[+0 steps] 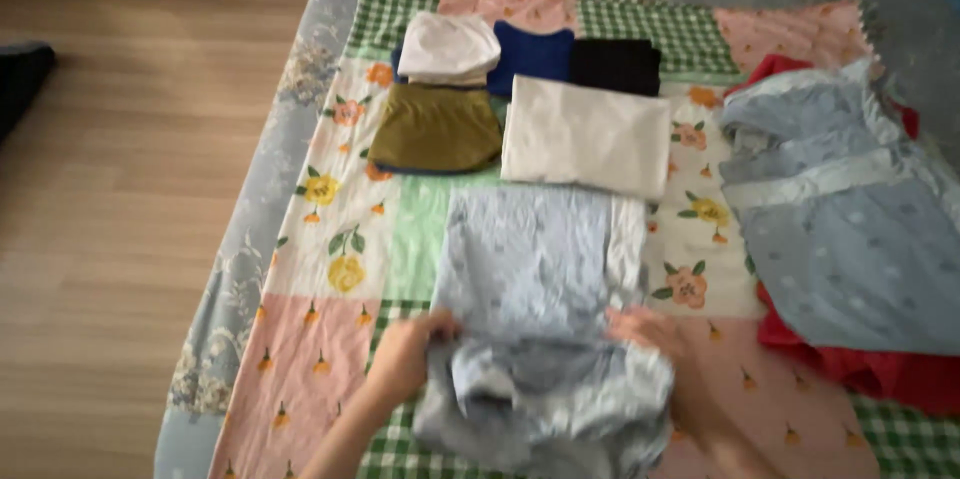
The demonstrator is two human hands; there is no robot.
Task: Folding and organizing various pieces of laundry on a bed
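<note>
Bunched at the near edge of the patchwork quilt (330,239) lies one pale blue garment (535,279), its far part spread flat. Left hand (405,354) pinches its left side; right hand (650,334) grips the right, both closed on cloth. It looks light, soft and limp, likely to sag unless taken by edges or corners. Beyond lie five folded pieces: cream cloth (585,134), olive one (437,127), white one (448,47), navy one (533,54), black one (615,66). One loose blue dress (840,209) covers red fabric (880,369) at right.
</note>
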